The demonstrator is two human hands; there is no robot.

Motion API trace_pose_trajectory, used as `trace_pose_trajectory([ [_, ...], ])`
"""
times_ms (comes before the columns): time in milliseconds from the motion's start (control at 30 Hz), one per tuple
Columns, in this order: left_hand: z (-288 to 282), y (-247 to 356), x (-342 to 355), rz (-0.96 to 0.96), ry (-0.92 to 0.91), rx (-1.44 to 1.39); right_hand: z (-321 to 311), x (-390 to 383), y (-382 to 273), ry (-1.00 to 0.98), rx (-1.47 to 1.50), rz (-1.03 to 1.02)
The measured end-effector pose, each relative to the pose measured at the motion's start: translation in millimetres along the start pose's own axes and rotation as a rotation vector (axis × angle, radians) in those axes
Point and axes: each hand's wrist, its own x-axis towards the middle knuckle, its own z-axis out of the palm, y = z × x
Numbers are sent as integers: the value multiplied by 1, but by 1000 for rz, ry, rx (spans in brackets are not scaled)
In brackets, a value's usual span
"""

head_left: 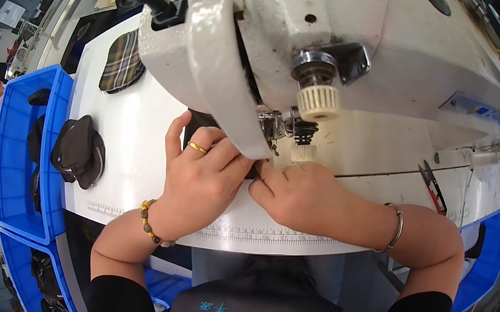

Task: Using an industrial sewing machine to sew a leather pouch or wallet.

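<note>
Both my hands are close together under the head of a white sewing machine (235,87). My left hand (202,171), with a gold ring and a beaded bracelet, has its fingers bent down on a piece of dark fabric (197,126); its thumb or outer finger sticks out to the side. My right hand (297,191), a metal bangle at its wrist, is closed with the fingertips pinching the dark fabric's near edge beside the needle area. The machine's head covers most of the fabric and partly hides the fingertips. Behind the hands is the presser mechanism (275,122).
Dark fabric pieces (80,151) lie on the left of the white table (136,167), with a plaid piece (124,62) farther back. Thread snips (432,186) rest at the right. Blue bins (28,152) holding dark pieces stand beside the table. A printed ruler scale (237,232) runs along the front edge.
</note>
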Motion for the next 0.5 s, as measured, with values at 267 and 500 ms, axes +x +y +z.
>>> trace_pose_trajectory([
  [267, 4, -1, 3, -5, -89, -191, -2, -7, -11, -29, -37, -78],
  [500, 4, 5, 2, 1, -56, -189, -5, -7, -13, -24, -33, -66],
])
